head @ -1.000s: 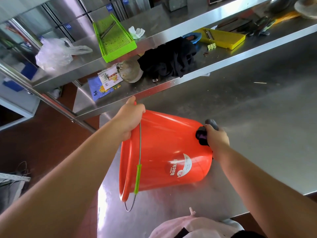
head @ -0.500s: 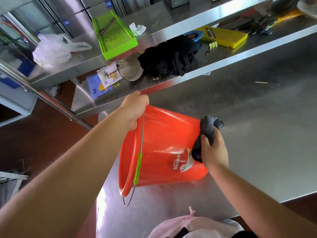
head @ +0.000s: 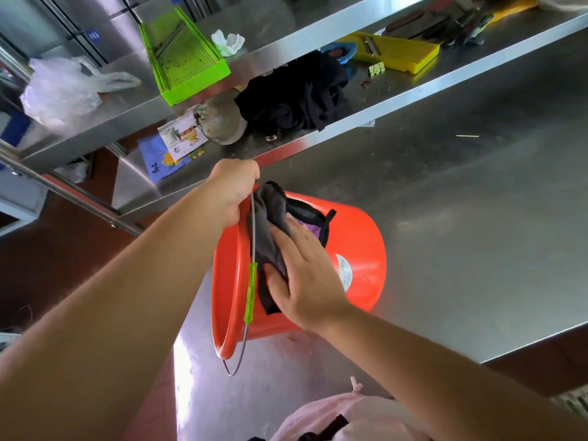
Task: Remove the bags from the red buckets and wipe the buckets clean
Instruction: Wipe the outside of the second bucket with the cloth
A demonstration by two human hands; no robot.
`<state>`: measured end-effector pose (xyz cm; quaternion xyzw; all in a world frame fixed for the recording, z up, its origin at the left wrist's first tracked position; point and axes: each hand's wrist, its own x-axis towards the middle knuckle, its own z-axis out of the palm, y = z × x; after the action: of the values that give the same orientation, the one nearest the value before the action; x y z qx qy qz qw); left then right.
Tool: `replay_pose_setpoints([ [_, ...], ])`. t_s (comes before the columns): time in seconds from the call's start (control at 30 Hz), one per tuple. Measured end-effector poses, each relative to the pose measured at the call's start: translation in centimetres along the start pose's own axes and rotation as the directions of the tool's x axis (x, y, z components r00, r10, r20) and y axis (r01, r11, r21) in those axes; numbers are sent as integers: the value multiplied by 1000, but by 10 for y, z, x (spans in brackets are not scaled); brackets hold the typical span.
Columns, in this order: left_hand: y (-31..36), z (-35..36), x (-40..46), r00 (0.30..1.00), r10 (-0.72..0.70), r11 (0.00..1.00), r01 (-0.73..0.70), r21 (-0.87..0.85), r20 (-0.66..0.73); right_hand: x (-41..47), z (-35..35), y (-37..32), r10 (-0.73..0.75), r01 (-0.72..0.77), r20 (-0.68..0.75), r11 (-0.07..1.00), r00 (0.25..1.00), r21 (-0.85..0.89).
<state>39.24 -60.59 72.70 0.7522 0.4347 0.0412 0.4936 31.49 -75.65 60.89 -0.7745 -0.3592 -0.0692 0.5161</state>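
Bucket: the red bucket (head: pixel 356 249) lies on its side on the counter (head: pixel 461 218), mouth toward 7 o'clock, base toward 2 o'clock. No bag shows in it, so the step in hand looks like wiping.
Handle: the wire bail (head: pixel 251 281) with its green grip hangs across the mouth, loose.
Cloth: a dark grey cloth (head: pixel 270 218), with a purple patch showing, is draped over the upper side wall near the rim, at 12 o'clock on the bucket.
Right hand: the right hand (head: pixel 305 275) lies flat on the cloth, fingers straight and spread toward 11 o'clock, pressing it onto the plastic; the flat palm covers more wall per stroke.
Left hand: the left hand (head: pixel 235 189) is curled around the rim at the top of the mouth, gripping it, probably so the round bucket does not roll under the wiping pressure. Whether it also pinches the wire is hard to tell.
Shelves: two steel shelves (head: pixel 318 30) run beyond, at 12 o'clock, with a green tray (head: pixel 184 55), a clear plastic bag (head: pixel 60 90), black fabric (head: pixel 296 97) and a yellow slicer (head: pixel 401 52).
Next: the bucket would need turning to reach the unwiped underside.
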Motion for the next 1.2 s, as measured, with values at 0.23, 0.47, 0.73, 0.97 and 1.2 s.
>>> replay_pose_setpoints([
  [0.23, 0, -8, 2, 999, -39, 999, 39, 1, -14, -23, -21, 70, 307, -310, -117, 951, 944, -10],
  [0.47, 5, -1, 0, 998, -49, 999, 49, -19, -32, -33, -45, 115, 794, -752, -225, 608, 565, 255],
  [0.73, 8, 6, 10, 995, -79, 997, 78, -20, -62, -20, -12, 48, 624, -576, -225, 780, 748, 245],
  [0.97, 8, 5, 9, 996, -74, 997, 75, 12, -50, -18, 14, -10, 7, -6, -11, 997, 1000, 77],
  [1.2, 5, -1, 9, 996, -80, 997, 81, 13, -27, -29, 9, 39, -69, 66, -40, 995, 997, -70],
])
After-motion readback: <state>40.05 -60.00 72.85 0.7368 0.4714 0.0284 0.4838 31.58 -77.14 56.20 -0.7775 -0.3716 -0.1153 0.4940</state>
